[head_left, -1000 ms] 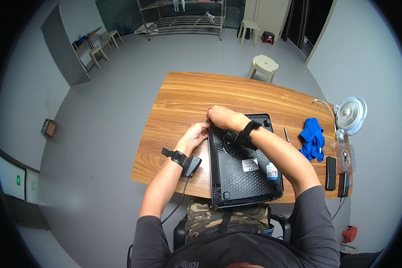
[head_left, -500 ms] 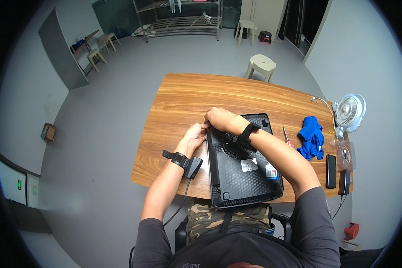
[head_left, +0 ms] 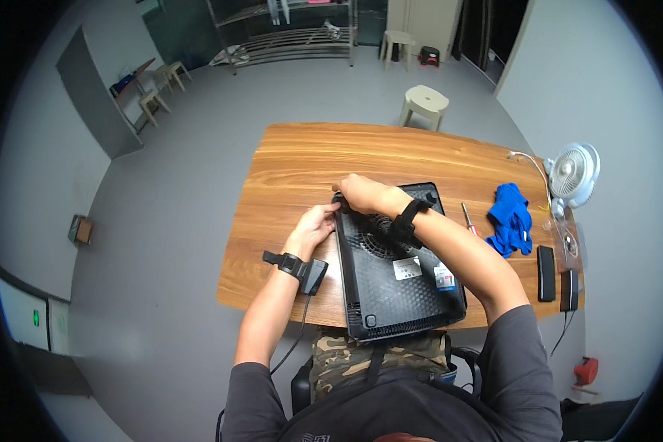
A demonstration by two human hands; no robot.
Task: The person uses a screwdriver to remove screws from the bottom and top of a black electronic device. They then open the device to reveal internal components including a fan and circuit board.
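Note:
A black laptop cooling pad lies underside up at the table's near edge, with a round fan grille, rubber feet and two stickers. My left hand is closed at its left side, close to the far left corner, fingertips against the rim. Reaching across the pad, my right hand has its fingers curled down over that same corner. The fingertips of both hands are partly hidden there. My right forearm covers part of the fan grille.
Right of the pad lie a screwdriver, a crumpled blue cloth, a black case and a black box with a cable. A white fan stands at the wooden table's right edge, beside a clear plastic box.
The view has shifted slightly. Both hands stay at the pad's far left corner, and the right hand's fingers look a little shifted over it.

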